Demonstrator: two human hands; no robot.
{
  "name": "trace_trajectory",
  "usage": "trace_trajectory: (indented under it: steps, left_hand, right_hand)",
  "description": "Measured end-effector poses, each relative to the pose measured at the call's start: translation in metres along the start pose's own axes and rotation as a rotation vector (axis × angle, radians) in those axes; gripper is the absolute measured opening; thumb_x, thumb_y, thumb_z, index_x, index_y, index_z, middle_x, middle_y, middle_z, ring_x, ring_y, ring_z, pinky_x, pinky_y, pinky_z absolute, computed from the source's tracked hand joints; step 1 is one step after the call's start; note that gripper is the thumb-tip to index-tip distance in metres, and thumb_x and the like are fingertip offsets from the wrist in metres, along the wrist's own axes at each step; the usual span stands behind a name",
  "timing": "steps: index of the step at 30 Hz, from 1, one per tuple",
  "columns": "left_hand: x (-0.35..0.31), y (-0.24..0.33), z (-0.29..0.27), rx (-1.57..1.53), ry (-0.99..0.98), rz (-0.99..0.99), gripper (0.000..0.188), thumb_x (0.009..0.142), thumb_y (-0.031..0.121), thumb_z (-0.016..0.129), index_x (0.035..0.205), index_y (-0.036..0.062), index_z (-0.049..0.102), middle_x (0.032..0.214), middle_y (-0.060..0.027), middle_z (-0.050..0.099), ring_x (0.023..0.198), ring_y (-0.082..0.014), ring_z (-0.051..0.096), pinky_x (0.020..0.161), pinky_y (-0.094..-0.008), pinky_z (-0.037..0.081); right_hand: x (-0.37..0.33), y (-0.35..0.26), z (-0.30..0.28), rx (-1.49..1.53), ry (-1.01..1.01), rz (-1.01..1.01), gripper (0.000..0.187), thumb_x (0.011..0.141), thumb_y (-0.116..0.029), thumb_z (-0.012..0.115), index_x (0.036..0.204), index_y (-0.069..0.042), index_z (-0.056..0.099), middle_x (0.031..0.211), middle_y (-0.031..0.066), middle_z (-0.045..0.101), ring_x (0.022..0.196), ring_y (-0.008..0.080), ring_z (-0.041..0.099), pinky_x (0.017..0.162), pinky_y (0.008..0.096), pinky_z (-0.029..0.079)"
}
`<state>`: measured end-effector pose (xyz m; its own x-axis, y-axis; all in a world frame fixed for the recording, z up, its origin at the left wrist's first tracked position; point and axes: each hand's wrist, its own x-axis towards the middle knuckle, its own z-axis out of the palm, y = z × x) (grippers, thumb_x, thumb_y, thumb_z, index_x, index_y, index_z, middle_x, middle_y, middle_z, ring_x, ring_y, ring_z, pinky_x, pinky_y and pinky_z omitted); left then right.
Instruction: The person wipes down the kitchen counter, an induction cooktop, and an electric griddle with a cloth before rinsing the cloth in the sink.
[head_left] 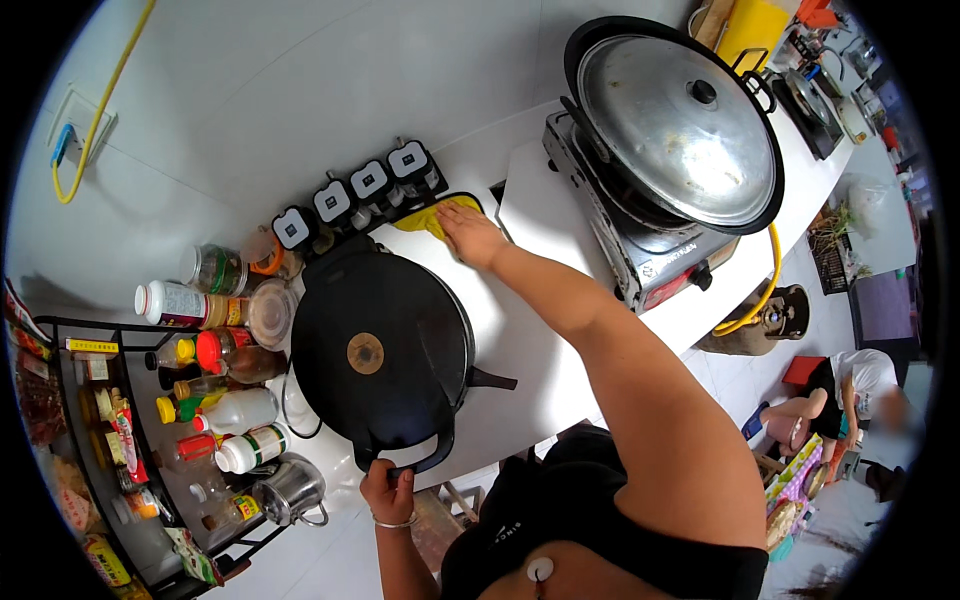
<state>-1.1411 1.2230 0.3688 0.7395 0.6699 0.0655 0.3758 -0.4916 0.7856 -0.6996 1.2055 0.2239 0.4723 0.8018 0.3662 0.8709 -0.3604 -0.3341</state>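
My left hand [388, 494] grips the front handle of a round black electric griddle [410, 310], its fingers curled around the loop. The griddle has a brown disc in its middle and a short side handle pointing right. Behind it, my right hand [470, 233] presses a yellow cloth [425, 219] onto the white counter [520, 360], fingers closed down on the fabric. Just beyond the cloth stands a row of seasoning boxes [370, 180] with white lids in a black holder, against the wall.
Bottles and jars [245, 410] crowd the left, beside a black rack [120, 400] and a steel pot [290, 490]. At the right, a lidded wok [690, 130] sits on a gas stove [650, 240]. Below stands a gas cylinder [770, 320]. Another person [855, 385] sits far right.
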Motion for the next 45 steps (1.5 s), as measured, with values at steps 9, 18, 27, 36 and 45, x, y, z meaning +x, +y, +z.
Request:
trace_trajectory:
  steps: [9, 18, 27, 36, 45]
  left_hand:
    - [0.003, 0.004, -0.001, 0.016, -0.009, -0.005, 0.031, 0.078, 0.027, 0.067, 0.073, 0.0021, 0.049, 0.056, -0.0091, 0.043, 0.050, -0.0187, 0.041, 0.048, -0.0297, 0.033]
    - [0.000, 0.003, -0.001, 0.031, 0.005, -0.007, 0.035, 0.078, 0.032, 0.066, 0.073, 0.0015, 0.050, 0.056, -0.0081, 0.043, 0.050, -0.0183, 0.042, 0.048, -0.0301, 0.031]
    - [-0.001, -0.003, 0.000, 0.051, 0.037, 0.003, 0.029, 0.075, 0.028, 0.070, 0.073, 0.0048, 0.051, 0.051, -0.0085, 0.046, 0.043, -0.0226, 0.048, 0.044, -0.0307, 0.035]
    - [-0.001, 0.002, -0.001, 0.047, 0.058, 0.002, 0.028, 0.074, 0.025, 0.071, 0.072, 0.0047, 0.050, 0.049, -0.0061, 0.044, 0.041, -0.0160, 0.044, 0.043, -0.0278, 0.033]
    - [0.003, 0.012, -0.002, -0.028, 0.030, -0.009, 0.025, 0.074, 0.019, 0.071, 0.074, 0.0039, 0.051, 0.050, -0.0056, 0.045, 0.043, -0.0130, 0.044, 0.043, -0.0266, 0.034]
  right_hand:
    - [-0.030, 0.009, -0.124, 0.242, 0.224, 0.606, 0.036, 0.080, -0.007, 0.056, 0.116, -0.008, 0.060, 0.112, 0.0179, 0.061, 0.109, 0.0335, 0.055, 0.089, 0.0383, 0.046]
    - [-0.015, 0.075, -0.042, -0.191, 0.015, 0.489, 0.056, 0.091, -0.036, 0.051, 0.136, -0.005, 0.038, 0.146, 0.0175, 0.028, 0.137, 0.0338, 0.021, 0.110, 0.0467, 0.024]
    - [-0.023, 0.074, -0.050, -0.124, -0.098, 0.523, 0.048, 0.092, -0.023, 0.047, 0.134, -0.001, 0.039, 0.145, 0.0173, 0.031, 0.138, 0.0316, 0.021, 0.111, 0.0404, 0.024]
    - [0.046, 0.110, -0.040, -0.162, -0.091, 0.676, 0.054, 0.090, -0.008, 0.042, 0.141, 0.000, 0.028, 0.151, 0.0166, 0.022, 0.140, 0.0293, 0.018, 0.112, 0.0398, 0.022]
    - [-0.021, 0.089, -0.051, -0.182, -0.017, 0.606, 0.049, 0.088, -0.009, 0.046, 0.135, -0.001, 0.037, 0.148, 0.0176, 0.027, 0.138, 0.0305, 0.023, 0.110, 0.0406, 0.026]
